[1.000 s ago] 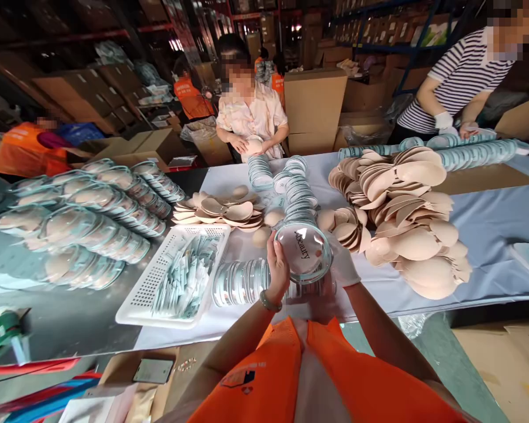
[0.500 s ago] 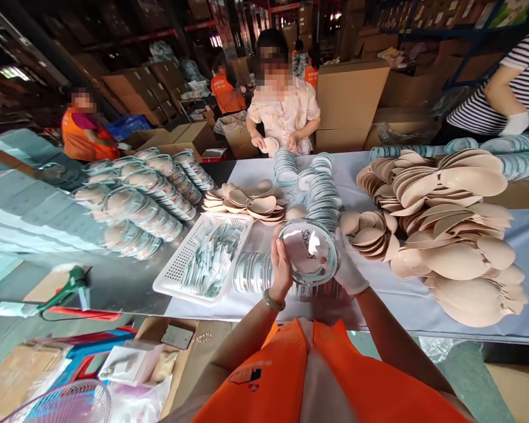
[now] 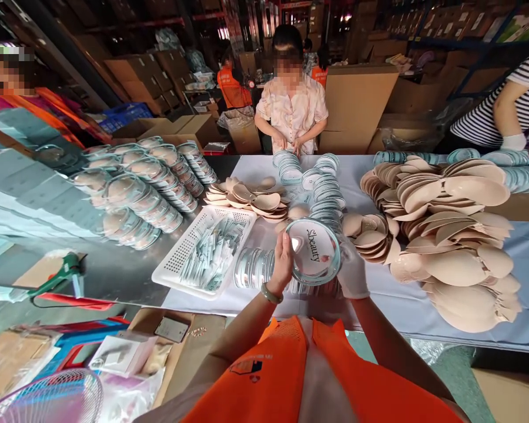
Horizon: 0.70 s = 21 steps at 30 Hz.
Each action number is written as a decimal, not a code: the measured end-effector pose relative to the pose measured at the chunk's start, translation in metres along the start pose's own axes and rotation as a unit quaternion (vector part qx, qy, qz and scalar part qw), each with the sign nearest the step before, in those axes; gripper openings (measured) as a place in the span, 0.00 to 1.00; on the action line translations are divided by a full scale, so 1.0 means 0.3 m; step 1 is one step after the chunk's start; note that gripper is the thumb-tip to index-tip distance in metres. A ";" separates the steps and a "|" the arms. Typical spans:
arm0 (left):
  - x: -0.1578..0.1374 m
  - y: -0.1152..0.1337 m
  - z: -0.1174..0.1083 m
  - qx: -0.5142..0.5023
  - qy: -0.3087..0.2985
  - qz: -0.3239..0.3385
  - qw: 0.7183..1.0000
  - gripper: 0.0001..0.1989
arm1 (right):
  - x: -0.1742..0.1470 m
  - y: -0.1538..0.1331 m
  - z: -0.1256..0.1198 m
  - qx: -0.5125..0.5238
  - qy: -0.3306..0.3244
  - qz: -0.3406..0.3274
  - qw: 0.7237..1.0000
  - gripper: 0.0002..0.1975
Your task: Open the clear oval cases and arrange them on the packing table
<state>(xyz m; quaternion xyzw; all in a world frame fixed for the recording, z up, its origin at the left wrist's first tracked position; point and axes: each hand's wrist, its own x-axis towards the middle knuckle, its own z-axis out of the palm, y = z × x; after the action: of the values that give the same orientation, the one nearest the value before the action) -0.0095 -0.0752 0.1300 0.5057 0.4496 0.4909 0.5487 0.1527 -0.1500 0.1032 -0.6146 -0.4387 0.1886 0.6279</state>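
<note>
If you put the round clear case [image 3: 315,251] at the centre of a clock, noon pointing across the table, the bare left hand [image 3: 283,262] is at about 9, fingers closed along the rim, and the right hand [image 3: 353,271], in a white glove, has the 3 o'clock edge. So yeah, it's gripped from both sides over the near edge of the pale tablecloth [image 3: 383,305], "beauty" print tipped up toward the person in the orange vest [image 3: 247,382]. Can't quite make out how the gloved fingers wrap round it, tbh.

Just beside the left hand, out at 9, there's a row of similar cases [image 3: 252,268], and past that a white basket [image 3: 170,264] loaded with loose sachets [image 3: 209,255]. A column of stacked cases [image 3: 328,197] runs off toward 12 or 1. Beige cups are everywhere: a low heap [image 3: 247,200] at about 10:30, a small bunch [image 3: 370,235] around 2, and a big pile [image 3: 458,235] near 3. Way over at 10 you've got stacks of filled cases [image 3: 143,185]. Someone in a light blouse [image 3: 293,108] is across the table near 12, and a striped shirt [image 3: 502,108] shows up at 2.
</note>
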 end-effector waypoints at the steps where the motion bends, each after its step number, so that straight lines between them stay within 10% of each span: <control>1: 0.001 -0.003 0.000 -0.003 -0.010 0.026 1.000 0.24 | 0.004 0.007 -0.004 0.013 -0.004 0.023 1.000 0.24; 10: 0.021 -0.032 -0.040 0.015 -0.026 0.142 0.989 0.31 | 0.015 0.040 -0.007 0.133 -0.195 0.181 0.955 0.29; 14: 0.045 -0.019 -0.077 0.002 -0.042 0.132 0.990 0.32 | 0.011 -0.014 -0.038 0.070 -0.240 0.082 0.965 0.41; 18: 0.047 -0.028 -0.074 -0.002 -0.035 0.122 0.992 0.31 | -0.020 -0.084 -0.073 -0.094 -0.108 -0.024 0.989 0.34; 21: 0.035 -0.040 -0.061 -0.014 -0.056 0.125 0.991 0.31 | -0.050 -0.140 -0.109 -0.160 -0.127 -0.007 0.979 0.34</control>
<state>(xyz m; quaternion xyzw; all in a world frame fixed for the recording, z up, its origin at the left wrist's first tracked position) -0.0254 -0.0629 0.1164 0.5768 0.3452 0.5325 0.5143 0.1575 -0.1889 0.1424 -0.6754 -0.5436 0.1882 0.4614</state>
